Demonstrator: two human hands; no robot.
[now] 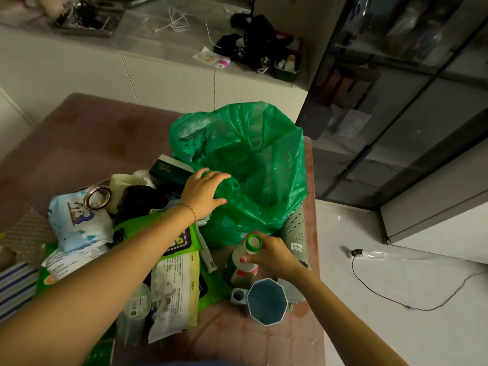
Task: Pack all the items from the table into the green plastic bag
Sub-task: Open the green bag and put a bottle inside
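Note:
The green plastic bag (pixel 253 159) stands open on the pinkish table (pixel 100 143), near its right edge. My left hand (pixel 204 192) grips the bag's near rim. My right hand (pixel 272 253) is closed around a green-capped bottle (pixel 244 262) that stands upright just in front of the bag. Left of the bag lies a pile of items: a blue-printed tissue pack (pixel 76 220), a metal ring (pixel 98 198), a dark box (pixel 169 169), a pale packet with a barcode (pixel 175 291) and green packaging (pixel 148 228).
A blue octagonal cup (pixel 266 301) stands by the table's front right corner, a perforated grey container (pixel 297 231) beside the bag. A white counter (pixel 158 48) with clutter runs behind. A cable (pixel 396 299) lies on the white floor at right, below a glass cabinet (pixel 409 101).

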